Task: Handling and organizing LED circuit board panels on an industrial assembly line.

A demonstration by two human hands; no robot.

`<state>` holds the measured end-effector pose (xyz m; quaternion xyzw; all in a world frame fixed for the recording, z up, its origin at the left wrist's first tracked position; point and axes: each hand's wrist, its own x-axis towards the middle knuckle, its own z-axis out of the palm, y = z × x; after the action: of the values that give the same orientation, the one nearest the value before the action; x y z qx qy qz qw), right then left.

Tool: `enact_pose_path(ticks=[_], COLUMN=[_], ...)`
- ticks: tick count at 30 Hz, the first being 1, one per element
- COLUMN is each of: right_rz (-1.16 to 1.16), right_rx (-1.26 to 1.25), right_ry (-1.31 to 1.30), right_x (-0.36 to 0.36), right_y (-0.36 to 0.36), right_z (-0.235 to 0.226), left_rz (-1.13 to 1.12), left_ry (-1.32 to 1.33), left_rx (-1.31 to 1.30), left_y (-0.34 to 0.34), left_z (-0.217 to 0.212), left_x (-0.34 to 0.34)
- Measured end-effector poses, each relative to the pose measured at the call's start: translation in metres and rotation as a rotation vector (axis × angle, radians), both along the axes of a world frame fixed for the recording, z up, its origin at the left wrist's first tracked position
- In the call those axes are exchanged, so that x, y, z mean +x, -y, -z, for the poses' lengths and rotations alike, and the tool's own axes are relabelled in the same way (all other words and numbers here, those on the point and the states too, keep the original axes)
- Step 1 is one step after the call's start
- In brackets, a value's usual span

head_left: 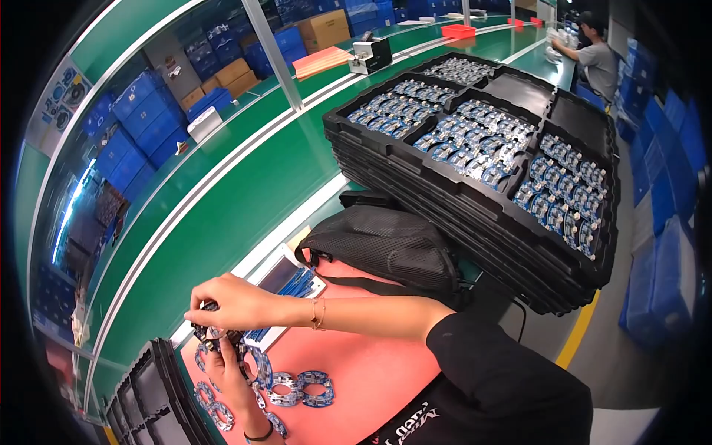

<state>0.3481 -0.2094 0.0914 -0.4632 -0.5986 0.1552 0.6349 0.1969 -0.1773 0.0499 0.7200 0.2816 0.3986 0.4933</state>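
Note:
My right hand (236, 302) reaches across from the right, its fingers closed on a small dark part (210, 337) with black and metallic bits. My left hand (228, 377) grips the same part from below. Fingers cover much of the part, so its exact kind is unclear. Below and beside the hands, several blue ring-shaped circuit boards (316, 389) lie on the pink mat (371, 363), some joined in pairs like a figure eight. A shallow white-edged box (297, 288) holding thin blue strips sits just beyond my right wrist.
A black mesh bag (386, 245) lies behind my right forearm. Stacked black trays (523, 90) with blue boards rise at the right; more black trays (148, 393) stand at the lower left. Beyond runs a green conveyor (245, 178). A person (595, 65) sits at the far right.

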Motion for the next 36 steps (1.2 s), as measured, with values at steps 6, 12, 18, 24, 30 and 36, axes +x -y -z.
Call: enact_pose_path(ticks=[6, 12, 18, 24, 30, 36], right_rz=[-0.517, -0.851, -0.359, -0.675, -0.506, -0.629], right_rx=[-0.236, -0.538, -0.429, -0.675, -0.464, -0.759], right_ry=[-0.312, -0.932, 0.278, 1.091, 1.034, 1.039], right_x=[-0.003, -0.002, 0.038, 0.022, 0.022, 0.019], right_y=[-0.004, -0.005, -0.003, 0.014, 0.012, 0.013], right_z=[0.003, 0.019, 0.002, -0.031, -0.031, -0.047], left_rz=[0.216, 0.301, 0.326, 0.445, 0.52, 0.503], left_ry=[0.061, 0.191, -0.236, -0.443, -0.333, -0.373], left_rx=[0.206, 0.142, -0.105, -0.27, -0.528, -0.507], left_y=[0.006, 0.013, 0.006, 0.011, 0.006, 0.01], left_z=[-0.007, -0.002, -0.001, -0.017, -0.017, -0.022], left_x=[-0.018, -0.016, -0.037, -0.019, -0.018, -0.026])
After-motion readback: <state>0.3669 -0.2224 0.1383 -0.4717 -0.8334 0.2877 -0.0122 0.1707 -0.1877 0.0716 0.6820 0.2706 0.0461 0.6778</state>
